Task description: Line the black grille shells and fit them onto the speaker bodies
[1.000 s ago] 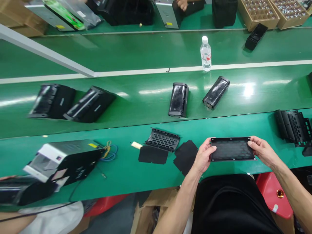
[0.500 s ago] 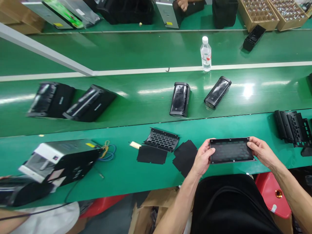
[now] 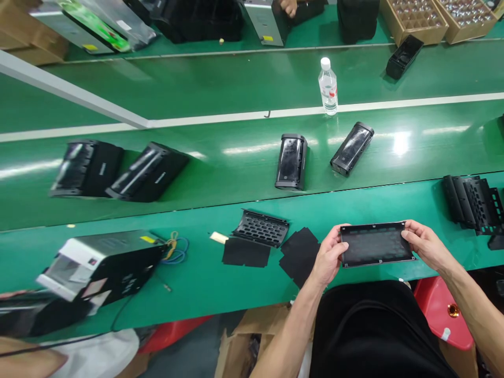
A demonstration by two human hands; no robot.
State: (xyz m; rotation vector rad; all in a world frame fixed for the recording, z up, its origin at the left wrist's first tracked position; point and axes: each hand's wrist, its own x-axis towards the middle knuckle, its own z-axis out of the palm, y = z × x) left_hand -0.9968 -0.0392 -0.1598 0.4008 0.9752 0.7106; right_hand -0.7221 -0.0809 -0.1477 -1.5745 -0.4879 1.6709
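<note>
Between my two hands I hold a black rectangular panel [image 3: 377, 244] with a raised rim and small tabs along its long edges. My left hand [image 3: 329, 254] grips its left end, thumb on the upper face. At the right end, my right hand [image 3: 425, 243] pinches it with the thumb near the top corner. Left of my hands lie dark sheets [image 3: 301, 253] and another flat black sheet [image 3: 246, 252]. Behind that sheet rests a curved perforated black panel [image 3: 261, 228]. My fingertips under the held panel are hidden.
Two black devices [image 3: 291, 161] and a water bottle [image 3: 328, 86] stand beyond the bench edge. Nested black panels [image 3: 472, 203] sit at right. A silver-and-black machine [image 3: 102, 262] with cables is at left, near a co-worker's arm [image 3: 31, 362]. Another person's hand [image 3: 289, 7] shows at the top.
The camera view has shifted slightly. Both hands keep their hold on the black panel, which stays in nearly the same place.
</note>
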